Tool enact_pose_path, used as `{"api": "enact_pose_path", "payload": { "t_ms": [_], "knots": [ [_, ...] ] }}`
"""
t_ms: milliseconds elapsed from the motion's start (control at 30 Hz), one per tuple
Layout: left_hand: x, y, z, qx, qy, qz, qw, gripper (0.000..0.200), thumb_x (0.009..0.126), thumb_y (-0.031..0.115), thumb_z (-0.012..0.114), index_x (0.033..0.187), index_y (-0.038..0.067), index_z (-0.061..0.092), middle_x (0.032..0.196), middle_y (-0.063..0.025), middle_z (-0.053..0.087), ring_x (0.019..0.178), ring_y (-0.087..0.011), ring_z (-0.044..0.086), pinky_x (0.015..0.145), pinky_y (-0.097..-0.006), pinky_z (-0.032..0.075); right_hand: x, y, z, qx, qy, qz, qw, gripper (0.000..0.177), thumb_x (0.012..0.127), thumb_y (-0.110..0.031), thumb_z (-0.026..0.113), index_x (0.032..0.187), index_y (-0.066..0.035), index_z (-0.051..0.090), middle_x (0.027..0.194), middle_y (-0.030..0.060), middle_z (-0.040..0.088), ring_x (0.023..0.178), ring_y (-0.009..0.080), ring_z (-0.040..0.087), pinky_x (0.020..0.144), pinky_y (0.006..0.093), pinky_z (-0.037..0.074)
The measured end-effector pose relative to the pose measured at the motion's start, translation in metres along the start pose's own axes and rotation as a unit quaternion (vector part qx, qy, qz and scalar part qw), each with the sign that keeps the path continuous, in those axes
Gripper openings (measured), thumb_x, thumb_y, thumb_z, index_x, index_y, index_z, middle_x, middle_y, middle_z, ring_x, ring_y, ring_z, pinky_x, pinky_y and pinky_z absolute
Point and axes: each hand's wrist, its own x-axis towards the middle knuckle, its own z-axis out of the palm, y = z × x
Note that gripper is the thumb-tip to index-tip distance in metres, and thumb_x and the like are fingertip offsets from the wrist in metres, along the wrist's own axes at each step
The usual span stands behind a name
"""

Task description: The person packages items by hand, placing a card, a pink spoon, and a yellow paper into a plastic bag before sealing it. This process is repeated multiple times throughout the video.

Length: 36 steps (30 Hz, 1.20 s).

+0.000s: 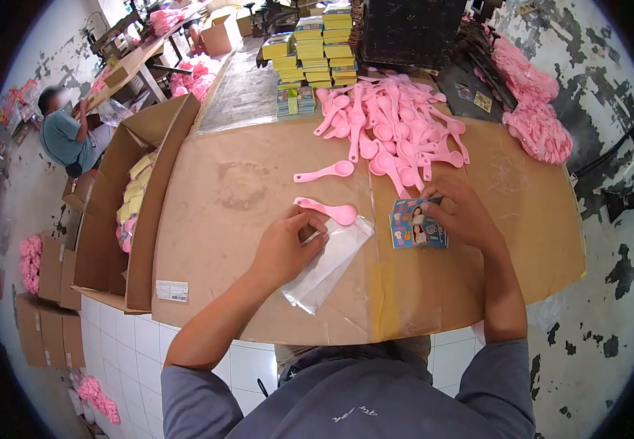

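Note:
My left hand (293, 245) is closed, its fingers curled at the top of a clear plastic bag (329, 265) that lies slanted on the cardboard-covered table. A pink spoon (340, 213) lies at the bag's upper end, its handle reaching over my left fingers. My right hand (454, 212) pinches the upper right part of a blue printed card (410, 233), which lies on the table right of the bag. Another pink spoon (324, 172) rests alone farther back. Behind both hands is a large pile of pink spoons (397, 121).
Stacks of yellow-edged cards (313, 51) stand at the back. An open cardboard box (162, 168) with packed items is beside the table's left edge (185, 241). A person (68, 135) sits far left. Pink bundles (540, 128) hang at the right.

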Motion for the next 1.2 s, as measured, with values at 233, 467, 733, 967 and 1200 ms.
{"api": "enact_pose_path", "payload": {
  "t_ms": [233,467,733,967,1200],
  "knots": [
    [0.001,-0.012,0.000,-0.067,-0.008,0.023,0.997,0.016,0.090,0.007,0.072,0.103,0.001,0.063,0.092,-0.0069,0.067,0.074,-0.0161,0.065,0.068,-0.0342,0.051,0.000,-0.052,0.056,0.159,-0.103,-0.122,0.974,0.015,0.089,-0.005,0.066,0.104,-0.004,0.064,0.115,0.0124,0.068,0.110,0.0290,0.062,0.100,0.0428,0.045],
    [0.002,0.004,-0.011,-0.389,-0.037,-0.044,0.919,0.035,0.099,0.006,0.067,0.128,0.003,0.050,0.095,-0.0091,0.073,0.080,-0.0124,0.069,0.072,-0.0271,0.055,-0.004,-0.052,0.059,0.118,-0.093,-0.059,0.987,0.016,0.089,-0.005,0.068,0.105,-0.003,0.066,0.103,0.0131,0.068,0.100,0.0289,0.066,0.090,0.0400,0.050],
    [-0.002,0.008,-0.006,-0.394,-0.095,-0.038,0.913,0.043,0.097,0.001,0.069,0.135,0.003,0.049,0.095,-0.0141,0.077,0.085,-0.0148,0.073,0.077,-0.0271,0.058,-0.001,-0.050,0.058,0.318,0.077,0.113,0.938,0.020,0.093,-0.007,0.071,0.113,-0.003,0.070,0.101,0.0065,0.071,0.092,0.0116,0.067,0.081,0.0290,0.053],
    [-0.004,0.009,0.000,-0.353,-0.100,-0.039,0.929,0.048,0.095,0.000,0.071,0.137,0.000,0.049,0.098,-0.0156,0.077,0.090,-0.0144,0.074,0.080,-0.0268,0.057,0.002,-0.046,0.053,0.236,0.074,0.020,0.969,0.026,0.092,-0.007,0.073,0.117,-0.001,0.069,0.101,0.0052,0.072,0.096,0.0120,0.066,0.083,0.0292,0.053],
    [-0.012,0.015,0.005,-0.246,-0.142,-0.002,0.959,0.049,0.096,-0.001,0.070,0.140,0.000,0.050,0.096,-0.0101,0.077,0.089,-0.0120,0.072,0.077,-0.0253,0.056,0.002,-0.079,0.065,0.306,0.014,0.009,0.952,0.030,0.095,-0.005,0.071,0.124,0.001,0.066,0.107,0.0075,0.071,0.088,0.0117,0.067,0.076,0.0298,0.053]
  ]
}}
